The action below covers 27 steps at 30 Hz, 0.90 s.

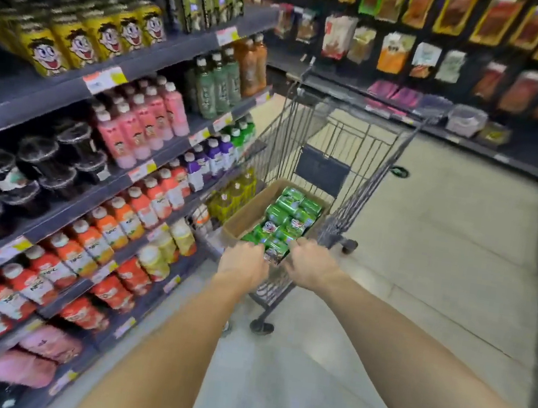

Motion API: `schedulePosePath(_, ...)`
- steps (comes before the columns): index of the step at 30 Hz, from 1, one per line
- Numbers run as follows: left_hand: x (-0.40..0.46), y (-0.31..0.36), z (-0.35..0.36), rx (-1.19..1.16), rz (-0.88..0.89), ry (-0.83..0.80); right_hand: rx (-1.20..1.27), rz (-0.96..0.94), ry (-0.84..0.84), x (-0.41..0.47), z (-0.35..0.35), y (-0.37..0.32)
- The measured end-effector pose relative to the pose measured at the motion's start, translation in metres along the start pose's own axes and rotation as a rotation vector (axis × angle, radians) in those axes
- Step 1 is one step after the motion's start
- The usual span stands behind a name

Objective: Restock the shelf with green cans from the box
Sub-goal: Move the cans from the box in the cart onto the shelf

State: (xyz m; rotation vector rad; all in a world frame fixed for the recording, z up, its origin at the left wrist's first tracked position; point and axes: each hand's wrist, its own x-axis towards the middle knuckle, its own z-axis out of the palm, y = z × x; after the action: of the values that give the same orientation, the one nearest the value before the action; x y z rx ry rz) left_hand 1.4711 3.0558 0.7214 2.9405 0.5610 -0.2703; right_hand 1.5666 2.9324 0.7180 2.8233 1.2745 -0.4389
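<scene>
The green cans (288, 218) are short and glossy, with white and red label marks, and lie packed on their sides in a brown cardboard box (250, 213) inside a wire shopping cart (354, 153) beside the drink shelf (98, 180). The left hand (242, 262) and right hand (313, 262) reach the nearest cans with fingers curled; motion blur hides whether either actually grips one.

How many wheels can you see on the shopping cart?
2. The near wheel sits under the corner of the cart closest to us. The other wheel sticks out on its right side. More may be hidden underneath.
</scene>
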Motion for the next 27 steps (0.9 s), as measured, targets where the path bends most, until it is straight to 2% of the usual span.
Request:
schedulePosePath(5,0.039,0.066,0.007,0.045,0.008,-0.025,0.006,0.029,-0.009,-0.005,0.004,0.081)
schedulePosePath(10,0.06,0.096,0.01,0.072,-0.011,-0.096,0.064,0.07,-0.026,-0.009,0.012,0.135)
schedulePosePath(18,0.123,0.101,0.02,0.081,-0.057,-0.189,0.081,0.066,-0.063,0.046,0.004,0.175)
schedulePosePath(27,0.237,0.084,0.024,0.027,-0.128,-0.208,0.028,0.013,-0.155,0.161,-0.017,0.203)
